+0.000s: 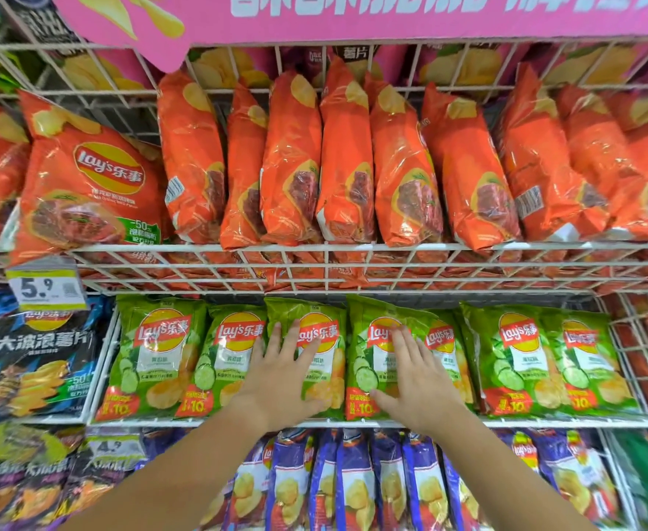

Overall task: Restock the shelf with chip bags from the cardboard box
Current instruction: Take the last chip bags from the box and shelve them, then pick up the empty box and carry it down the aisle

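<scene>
Left hand (276,381) and right hand (410,373), fingers spread flat, press upright glossy green chip bags (372,358) in white wire shelf (353,423).

The rack (326,262) is white wire. Up top, orange bags (290,159) show dark red meat and yellow chips, and one faces out with a red-and-yellow logo. Below them are green bags (154,358) with pale cucumber slices, the same logo and a red strip with yellow figures. Lowest are blue-purple bags (353,488) with white panels. At left are black bags (35,362) with white lettering. The tag (46,287) is white with black digits. Overhead is a pink sign (353,21) with white characters.
</scene>
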